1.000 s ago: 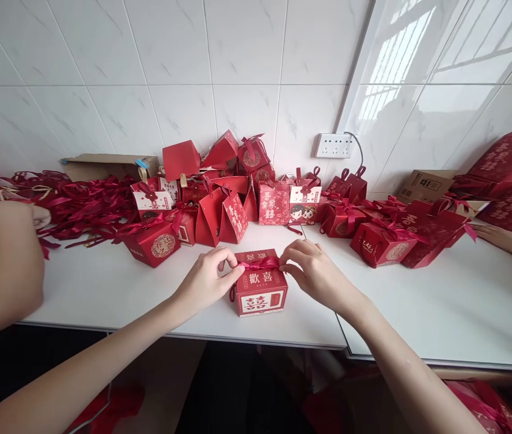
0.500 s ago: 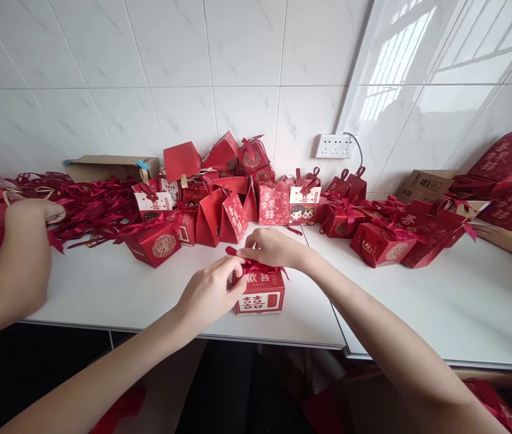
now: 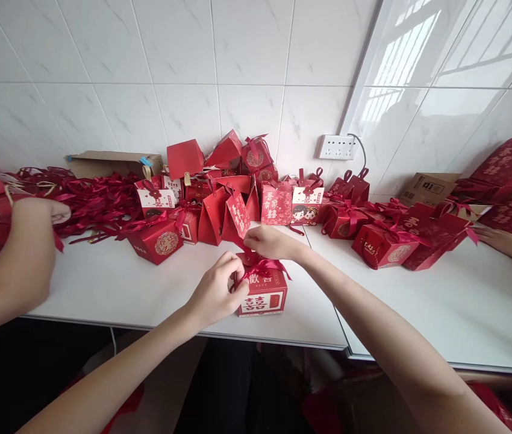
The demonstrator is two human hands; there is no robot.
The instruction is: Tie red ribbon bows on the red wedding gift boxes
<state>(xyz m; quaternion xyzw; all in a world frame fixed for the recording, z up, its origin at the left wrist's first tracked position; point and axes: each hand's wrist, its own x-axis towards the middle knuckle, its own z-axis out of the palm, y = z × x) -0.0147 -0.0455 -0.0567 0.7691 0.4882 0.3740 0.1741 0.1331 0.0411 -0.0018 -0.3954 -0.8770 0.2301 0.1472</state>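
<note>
A red gift box (image 3: 262, 298) with a white label and gold lettering stands upright near the table's front edge. Across its top runs a red satin ribbon (image 3: 273, 265), with a loop at its right side. My left hand (image 3: 222, 286) is closed at the box's upper left, fingertips pinching the ribbon there. Above and behind the box, my right hand (image 3: 268, 242) is closed on another stretch of the ribbon, which hangs from its fingertips. Part of the ribbon between the hands is hidden by my fingers.
Finished-looking red boxes (image 3: 156, 242) with ribbons stand along the wall. A heap of loose red ribbons (image 3: 97, 202) lies at the left by a cardboard box (image 3: 114, 164). Other people's hands rest at far left (image 3: 59, 212) and far right (image 3: 493, 236). A power socket (image 3: 338, 147) is on the tiled wall.
My right hand has lifted and moved back from the box top, drawing a piece of ribbon with it. My left hand stays near the box's left side. More of the ribbon now shows.
</note>
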